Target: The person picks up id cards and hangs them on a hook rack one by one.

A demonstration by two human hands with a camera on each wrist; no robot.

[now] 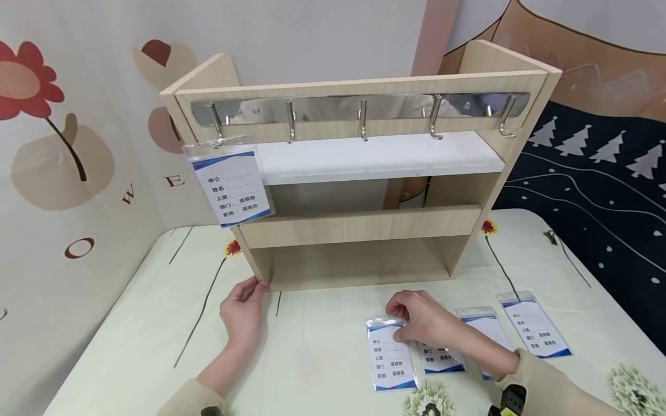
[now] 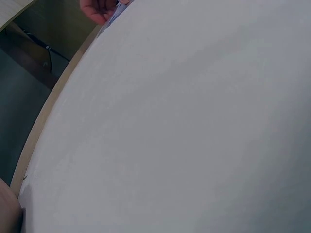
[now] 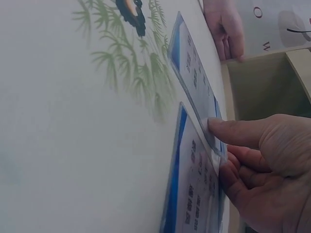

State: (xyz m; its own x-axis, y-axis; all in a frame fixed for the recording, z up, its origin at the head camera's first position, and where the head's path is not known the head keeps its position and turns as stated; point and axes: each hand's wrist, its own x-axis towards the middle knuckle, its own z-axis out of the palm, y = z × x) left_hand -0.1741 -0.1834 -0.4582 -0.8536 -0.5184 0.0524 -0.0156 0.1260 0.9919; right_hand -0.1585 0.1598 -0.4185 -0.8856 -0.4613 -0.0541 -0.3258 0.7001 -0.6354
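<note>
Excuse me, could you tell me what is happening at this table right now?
A person sits at a table with a wooden shelf that has a row of metal hooks. One badge holder already hangs from the leftmost hook. The left hand rests against the shelf's lower left corner, while the right hand pinches the top of the nearest badge on the table. Three more badges lie beside it.

My left hand (image 1: 243, 309): forearm extended, fingers relaxed and upright. My right hand (image 1: 421, 319): palm down, fingers curled, thumb and fingertips pinching.
</note>
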